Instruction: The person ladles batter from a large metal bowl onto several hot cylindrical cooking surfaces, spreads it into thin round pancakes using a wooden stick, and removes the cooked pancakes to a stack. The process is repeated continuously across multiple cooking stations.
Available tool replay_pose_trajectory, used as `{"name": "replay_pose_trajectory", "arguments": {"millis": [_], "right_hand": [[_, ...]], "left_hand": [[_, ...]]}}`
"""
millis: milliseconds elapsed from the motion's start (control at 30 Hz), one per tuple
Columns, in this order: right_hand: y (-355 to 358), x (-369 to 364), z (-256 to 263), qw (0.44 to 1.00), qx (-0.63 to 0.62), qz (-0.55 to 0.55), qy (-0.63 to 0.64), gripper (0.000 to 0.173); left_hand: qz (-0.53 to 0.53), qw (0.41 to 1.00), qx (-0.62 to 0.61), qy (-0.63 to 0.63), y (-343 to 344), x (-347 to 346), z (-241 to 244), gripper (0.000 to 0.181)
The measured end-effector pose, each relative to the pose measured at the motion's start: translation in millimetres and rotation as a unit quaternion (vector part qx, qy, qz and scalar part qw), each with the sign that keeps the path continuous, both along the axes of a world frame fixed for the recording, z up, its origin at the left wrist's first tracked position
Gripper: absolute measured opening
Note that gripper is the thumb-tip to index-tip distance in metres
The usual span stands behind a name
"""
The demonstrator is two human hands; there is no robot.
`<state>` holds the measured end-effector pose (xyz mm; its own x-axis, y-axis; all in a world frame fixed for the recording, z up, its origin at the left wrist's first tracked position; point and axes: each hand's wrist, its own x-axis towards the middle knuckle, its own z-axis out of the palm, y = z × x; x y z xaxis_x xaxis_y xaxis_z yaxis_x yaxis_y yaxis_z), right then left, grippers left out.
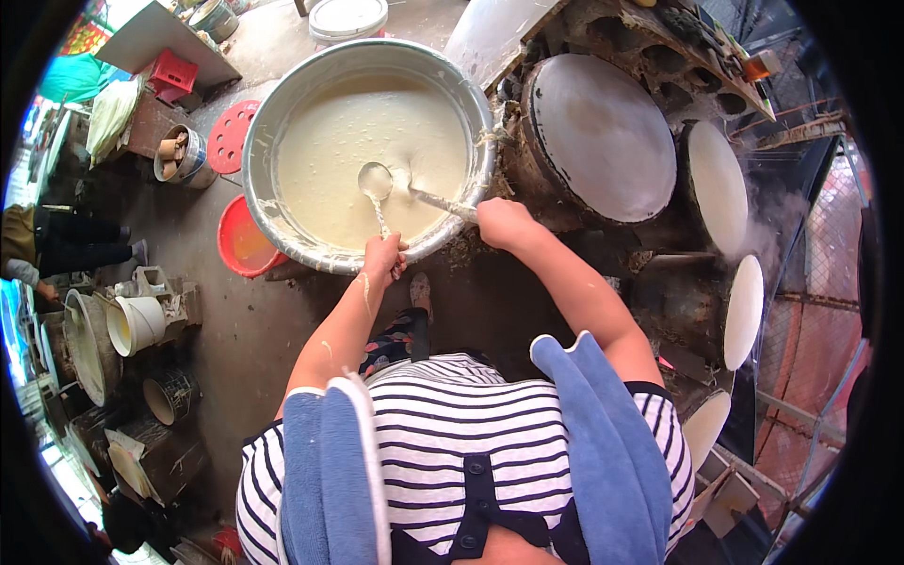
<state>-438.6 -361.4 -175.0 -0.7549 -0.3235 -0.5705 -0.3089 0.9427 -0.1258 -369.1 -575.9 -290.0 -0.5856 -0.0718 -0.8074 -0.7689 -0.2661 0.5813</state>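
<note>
Before me stands a large metal basin [260, 162] of pale, runny batter [332, 134], its rim streaked with drips. My left hand [384, 256] grips the handle of a metal ladle [375, 181] at the basin's near rim; the round bowl is over the batter. In my right hand [504, 222] is the handle of a second, batter-coated utensil [441, 203]. That one slants down into the batter, which hides its far end. Splashes of batter mark my left forearm.
Several round griddles stand to the right, the closest [600, 138] beside the basin; steam rises near the farther ones. Left are a red bucket [224, 240], a red stool [233, 138] and a bucket of wood pieces [198, 166]. Another person [78, 240] stands at the far left beside a batter basin [88, 346].
</note>
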Motion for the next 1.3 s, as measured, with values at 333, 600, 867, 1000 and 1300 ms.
{"name": "replay_pose_trajectory", "arguments": {"millis": [333, 600, 867, 1000, 1300], "right_hand": [[31.8, -14.5, -19.5, 0.998, -0.025, -0.049, -0.002, 0.017], [98.9, -11.3, 19.2, 0.994, -0.108, 0.016, 0.019, 0.017], [140.4, -42.0, 167.6, 0.954, -0.204, 0.109, 0.19, 0.019], [157.3, -48.6, 197.8, 0.843, -0.304, 0.127, 0.426, 0.022], [206.0, -46.6, 89.3, 0.786, -0.397, 0.027, 0.473, 0.02]], "left_hand": [[0.052, 0.99, 0.106, -0.072, 48.5, -43.3, -29.4, 0.021], [0.201, 0.843, 0.495, 0.059, 64.5, -24.6, 39.6, 0.016], [0.157, 0.848, 0.415, 0.289, 75.4, -3.3, 215.4, 0.015], [0.116, 0.883, 0.219, 0.398, 83.7, 8.5, 296.5, 0.014], [0.189, 0.861, 0.44, 0.171, 65.7, -10.4, 236.5, 0.017]]}}
